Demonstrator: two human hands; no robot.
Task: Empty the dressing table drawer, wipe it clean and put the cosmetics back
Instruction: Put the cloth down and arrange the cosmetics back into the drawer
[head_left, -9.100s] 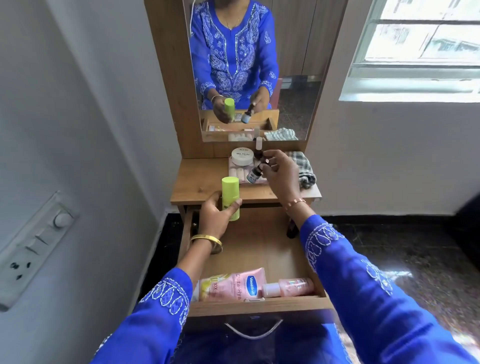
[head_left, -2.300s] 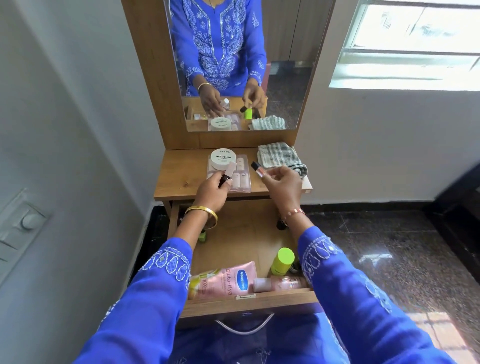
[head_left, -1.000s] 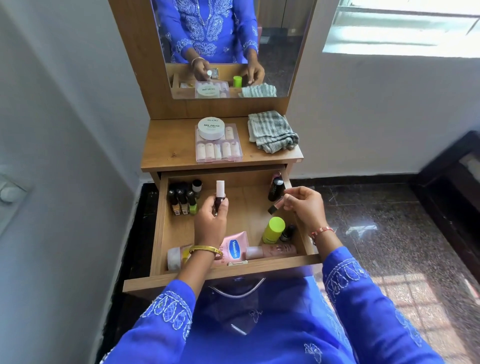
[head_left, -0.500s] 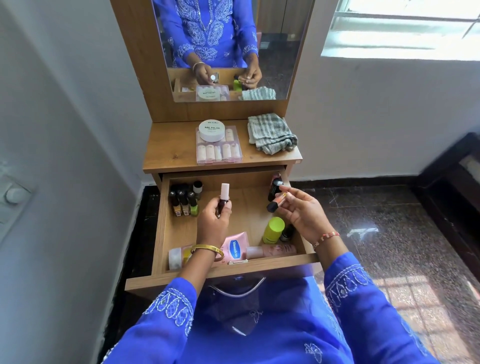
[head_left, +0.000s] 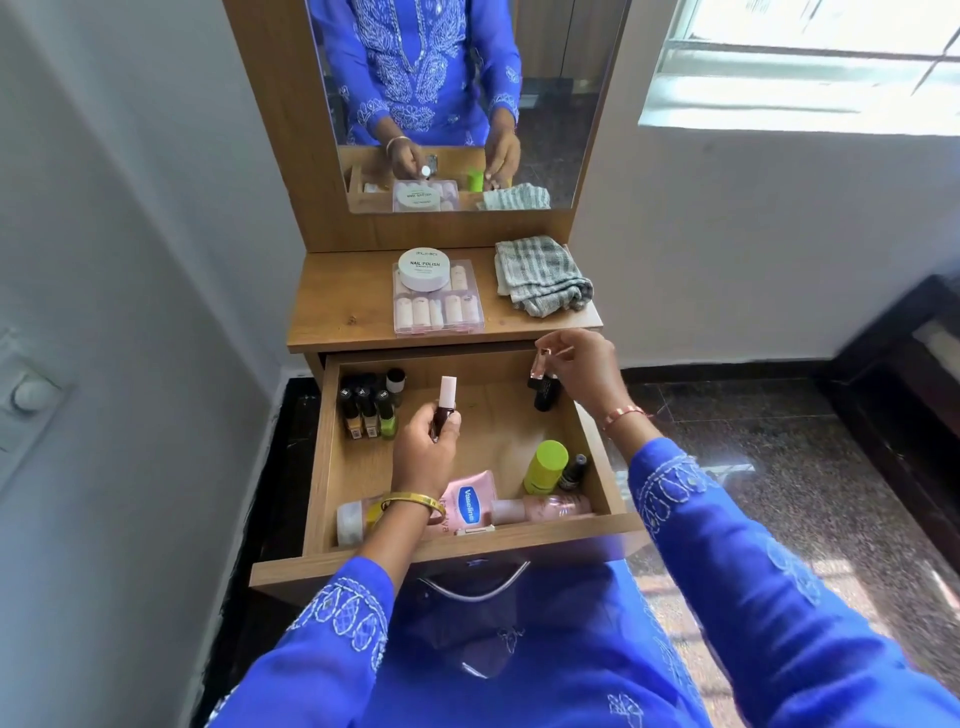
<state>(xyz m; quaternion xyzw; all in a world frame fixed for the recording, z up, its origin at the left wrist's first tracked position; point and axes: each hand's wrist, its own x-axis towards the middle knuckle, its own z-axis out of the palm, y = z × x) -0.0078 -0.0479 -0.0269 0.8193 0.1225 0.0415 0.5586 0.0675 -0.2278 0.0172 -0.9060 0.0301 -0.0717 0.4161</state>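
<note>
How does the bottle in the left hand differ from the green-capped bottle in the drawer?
The dark bottle has a pale pink cap; the green-capped bottle is lime. The dark one is slimmer. The left hand holds it above the drawer; the green one stands inside, untouched. Both are roughly upright.

Blue tunic sleeves (head_left: 727, 561) carry white embroidery (looped motifs); gold bangle (head_left: 413, 503) at 7 o'clock, pink bracelet (head_left: 623, 414) at 3.

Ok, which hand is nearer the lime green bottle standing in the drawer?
Left. The left hand holds a dark bottle just left of the lime green bottle; the right hand is up at the drawer's back right corner.
</note>
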